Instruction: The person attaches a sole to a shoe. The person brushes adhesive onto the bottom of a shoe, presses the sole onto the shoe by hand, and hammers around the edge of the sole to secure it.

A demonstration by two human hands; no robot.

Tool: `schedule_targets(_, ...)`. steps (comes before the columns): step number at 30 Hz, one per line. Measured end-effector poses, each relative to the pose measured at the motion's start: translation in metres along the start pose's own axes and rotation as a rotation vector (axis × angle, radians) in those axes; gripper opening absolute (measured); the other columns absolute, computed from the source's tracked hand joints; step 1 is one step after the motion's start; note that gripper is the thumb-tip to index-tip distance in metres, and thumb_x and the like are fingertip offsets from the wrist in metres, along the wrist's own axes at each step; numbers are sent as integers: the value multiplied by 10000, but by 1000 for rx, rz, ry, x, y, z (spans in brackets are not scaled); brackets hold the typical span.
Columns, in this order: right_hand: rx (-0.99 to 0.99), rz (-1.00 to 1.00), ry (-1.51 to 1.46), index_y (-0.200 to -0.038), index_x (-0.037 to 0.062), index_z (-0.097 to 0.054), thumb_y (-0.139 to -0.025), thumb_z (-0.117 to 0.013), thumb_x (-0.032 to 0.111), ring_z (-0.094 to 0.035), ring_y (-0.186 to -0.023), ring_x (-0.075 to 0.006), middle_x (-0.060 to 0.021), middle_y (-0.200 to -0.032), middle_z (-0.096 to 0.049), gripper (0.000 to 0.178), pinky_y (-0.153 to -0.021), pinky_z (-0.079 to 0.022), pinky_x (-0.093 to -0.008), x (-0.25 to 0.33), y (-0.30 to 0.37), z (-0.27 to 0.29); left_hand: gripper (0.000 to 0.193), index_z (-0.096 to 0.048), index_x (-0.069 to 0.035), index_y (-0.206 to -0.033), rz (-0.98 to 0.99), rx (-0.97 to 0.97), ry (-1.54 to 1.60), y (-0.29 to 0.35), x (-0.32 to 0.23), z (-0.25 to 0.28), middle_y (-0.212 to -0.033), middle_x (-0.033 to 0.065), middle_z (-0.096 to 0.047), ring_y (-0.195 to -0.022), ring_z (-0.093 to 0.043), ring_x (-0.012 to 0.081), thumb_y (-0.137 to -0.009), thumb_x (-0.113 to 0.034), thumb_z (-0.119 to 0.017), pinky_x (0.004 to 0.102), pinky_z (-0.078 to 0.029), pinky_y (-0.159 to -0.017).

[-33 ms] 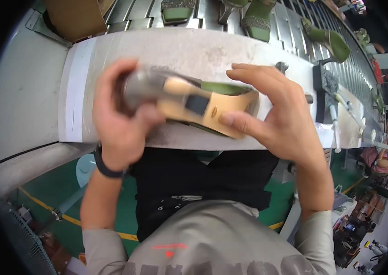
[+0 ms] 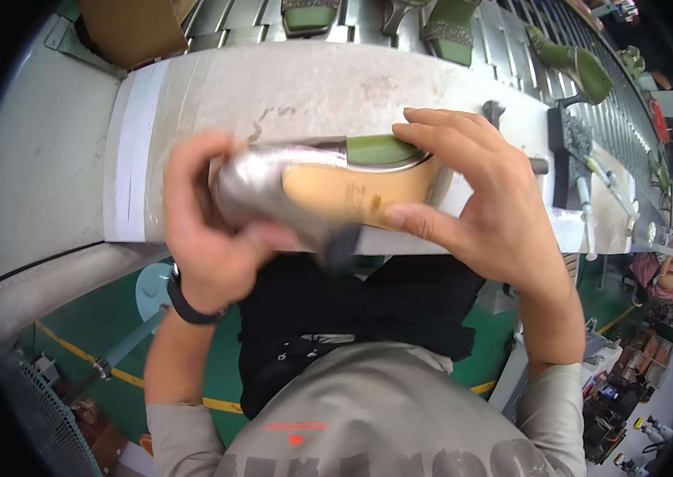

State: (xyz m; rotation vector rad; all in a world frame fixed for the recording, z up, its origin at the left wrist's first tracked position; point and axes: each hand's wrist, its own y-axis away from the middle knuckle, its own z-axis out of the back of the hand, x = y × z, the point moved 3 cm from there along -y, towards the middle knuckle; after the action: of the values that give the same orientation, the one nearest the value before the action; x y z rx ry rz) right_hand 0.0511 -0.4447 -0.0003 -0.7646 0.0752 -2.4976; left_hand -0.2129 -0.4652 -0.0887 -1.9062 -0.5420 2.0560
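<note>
Two hands [image 2: 502,203] hold one tan-soled shoe [image 2: 324,189] between them.

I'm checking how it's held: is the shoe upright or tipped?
Tipped: the shoe shows its tan sole to the camera, its dark-tipped heel jutting out, blurred.

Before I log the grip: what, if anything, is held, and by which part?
A silvery, tan and green shoe: the left hand grips its rounded silvery end; the right hand holds the opposite end, thumb against the tan face.
</note>
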Motion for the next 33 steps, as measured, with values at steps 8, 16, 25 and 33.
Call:
schedule_targets(8,-82,208,73,-1327,80,-709,-610,-940,401,-552,-1356,-411,-152,-1466,-607,820,-1131,-448,-505,-13,11,-27,731,-644,-30,-1348,-324,368,-553,20,-27,-16,-1370,246,-611,-1190,-662,374,-778,-380,-936,437,-568,-987)
schedule_targets(16,-190,344,12,-1287,19,-692,-764,-910,404,-560,-1301,-433,-247,-1394,-591,685,-1145,-431,-509,-15,3,-38,716,-627,11,-1369,-261,420,-493,17,-30,-18,-1446,289,-602,-1306,-634,399,-807,-317,-925,450,-530,-1073)
schedule_targets(25,-236,362,39,-1319,-38,-651,-839,-857,287,-558,-1345,-421,-270,-1443,-579,615,-1145,-438,-515,-14,5,-44,682,-638,5,-1355,-290,419,-500,17,-28,-26,-1423,272,-623,-1325,-617,406,-814,-300,-921,458,-516,-1096)
schedule_targets(33,-488,-3,-1493,-1385,-73,-533,-1093,-387,581,-606,-1287,-381,-288,-1373,-605,731,-1141,-436,-535,23,40,-55,861,-453,68,-1533,2,2,-212,46,-30,-70,-1628,267,-412,-1497,-437,384,-894,-345,-857,453,-363,-1216)
